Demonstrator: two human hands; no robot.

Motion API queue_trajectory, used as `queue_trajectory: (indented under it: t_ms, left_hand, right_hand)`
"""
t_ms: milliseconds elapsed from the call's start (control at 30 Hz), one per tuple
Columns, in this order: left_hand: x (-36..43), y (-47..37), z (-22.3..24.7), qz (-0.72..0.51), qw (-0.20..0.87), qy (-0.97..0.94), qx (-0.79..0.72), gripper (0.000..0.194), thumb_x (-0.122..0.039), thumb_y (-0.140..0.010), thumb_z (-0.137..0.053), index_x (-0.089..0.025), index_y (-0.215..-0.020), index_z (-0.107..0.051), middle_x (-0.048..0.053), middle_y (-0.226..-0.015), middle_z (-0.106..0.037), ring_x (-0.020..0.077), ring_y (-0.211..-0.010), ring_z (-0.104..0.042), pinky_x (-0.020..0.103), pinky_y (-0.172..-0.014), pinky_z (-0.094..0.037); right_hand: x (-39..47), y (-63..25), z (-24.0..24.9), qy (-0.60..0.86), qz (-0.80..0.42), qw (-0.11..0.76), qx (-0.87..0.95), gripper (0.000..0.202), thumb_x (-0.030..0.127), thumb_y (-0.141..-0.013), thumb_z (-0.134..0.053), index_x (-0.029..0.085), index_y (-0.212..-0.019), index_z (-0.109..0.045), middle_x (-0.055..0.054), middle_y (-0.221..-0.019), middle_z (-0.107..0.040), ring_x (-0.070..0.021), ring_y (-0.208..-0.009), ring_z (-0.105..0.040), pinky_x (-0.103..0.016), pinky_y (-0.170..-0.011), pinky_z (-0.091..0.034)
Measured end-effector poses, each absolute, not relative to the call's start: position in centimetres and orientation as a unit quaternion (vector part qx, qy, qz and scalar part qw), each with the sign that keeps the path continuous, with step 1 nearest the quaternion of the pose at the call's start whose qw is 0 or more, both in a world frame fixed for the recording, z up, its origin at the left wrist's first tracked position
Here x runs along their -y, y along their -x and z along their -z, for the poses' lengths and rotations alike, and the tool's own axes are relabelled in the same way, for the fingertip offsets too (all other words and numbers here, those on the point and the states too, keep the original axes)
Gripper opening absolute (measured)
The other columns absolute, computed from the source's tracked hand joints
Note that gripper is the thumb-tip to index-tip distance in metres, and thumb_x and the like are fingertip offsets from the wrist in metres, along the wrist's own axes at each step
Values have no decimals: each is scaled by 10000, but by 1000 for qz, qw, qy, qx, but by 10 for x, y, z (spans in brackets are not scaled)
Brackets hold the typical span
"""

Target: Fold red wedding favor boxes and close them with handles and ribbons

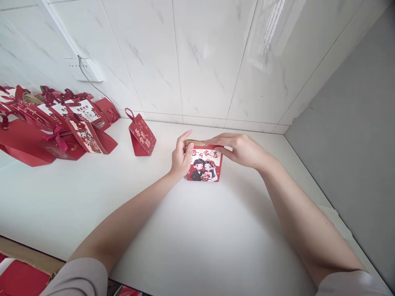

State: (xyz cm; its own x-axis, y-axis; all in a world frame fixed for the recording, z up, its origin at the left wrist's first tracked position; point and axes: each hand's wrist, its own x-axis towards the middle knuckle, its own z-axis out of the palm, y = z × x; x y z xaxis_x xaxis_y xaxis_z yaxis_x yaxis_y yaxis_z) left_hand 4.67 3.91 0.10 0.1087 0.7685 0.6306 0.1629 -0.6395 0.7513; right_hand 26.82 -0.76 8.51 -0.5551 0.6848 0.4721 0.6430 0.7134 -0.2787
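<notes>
A small red and white gift box (205, 166) with a cartoon bride and groom and red Chinese lettering stands on the white table in front of me. My left hand (182, 156) grips its upper left edge, thumb on the front and index finger raised. At the upper right, my right hand (239, 149) pinches the top edge, fingers laid across it and thumb in front. A gold strip (200, 143) runs along the top between the hands. The box's back is hidden.
Left of my hands stands a red gift box (142, 135) with a loop handle. Several red gift boxes (89, 135) crowd the far left, some with ribbons. A socket with a cable (83, 70) is on the tiled wall. A grey wall (348, 123) bounds the right side.
</notes>
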Motion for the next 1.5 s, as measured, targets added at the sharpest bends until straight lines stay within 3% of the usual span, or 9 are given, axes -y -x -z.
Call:
queue_trajectory:
  t_ms: [133,367,800,967,1100,1200,1300,1500]
  left_hand:
    - [-40,-46,3,-574,222,-714,-333,336,-462,-991,-454,-229,-1197,-581,42,-913,-673,148,-797,-636,268,-717,-482]
    - [-36,-45,5,-583,198,-704,-353,400,-490,-1018,-340,-222,-1147,-608,55,-937,-672,143,-762,-629,257,-650,-460]
    - [-35,-45,13,-595,178,-705,-343,302,-476,-1018,-342,-223,-1018,-507,-9,-698,-555,130,-579,-520,252,-558,-395]
    - [-35,-45,10,-593,199,-699,-347,312,-489,-1008,-364,-221,-1008,-522,-1,-718,-564,131,-606,-528,254,-572,-402]
    - [-33,-46,-1,-588,224,-706,-325,285,-479,-980,-441,-213,-1017,-537,28,-837,-627,141,-707,-601,260,-642,-467]
    - [-31,-45,-17,-552,189,-754,-300,252,-445,-903,-591,-199,-957,-594,42,-887,-678,158,-788,-643,270,-716,-497]
    - [-29,-42,-37,-475,148,-820,-282,233,-421,-836,-676,-196,-788,-638,15,-741,-682,137,-660,-608,254,-630,-458]
    - [-16,-37,-74,-304,128,-879,-344,197,-408,-852,-628,-238,-780,-698,-19,-683,-680,127,-575,-547,254,-546,-362]
  right_hand:
    - [8,-272,-87,374,-31,264,888,400,187,-993,-477,315,-1346,-616,-38,-1201,-722,-219,-983,-699,-318,-753,-542]
    - [12,-281,-94,362,-26,226,904,393,223,-1003,-476,360,-1346,-609,-6,-1277,-696,-229,-1083,-691,-356,-854,-557]
    - [16,-288,-102,372,-101,187,903,464,174,-966,-497,415,-1351,-590,49,-1302,-681,-199,-1056,-702,-331,-860,-564]
    - [18,-286,-103,377,-96,204,899,384,204,-961,-501,357,-1272,-667,9,-1218,-722,-209,-989,-712,-337,-812,-557]
    - [19,-276,-100,402,-100,278,866,330,231,-955,-502,270,-1241,-661,-42,-1160,-736,-223,-981,-707,-327,-747,-543]
    - [18,-267,-96,425,-131,316,838,288,248,-946,-507,238,-1202,-640,-55,-1076,-748,-212,-918,-711,-288,-662,-513]
    - [18,-261,-95,418,-162,286,847,211,280,-953,-502,224,-991,-701,-37,-904,-747,-183,-780,-679,-274,-629,-471]
    - [20,-258,-97,406,-188,272,852,219,313,-957,-511,210,-911,-699,-29,-816,-707,-161,-697,-608,-274,-609,-425]
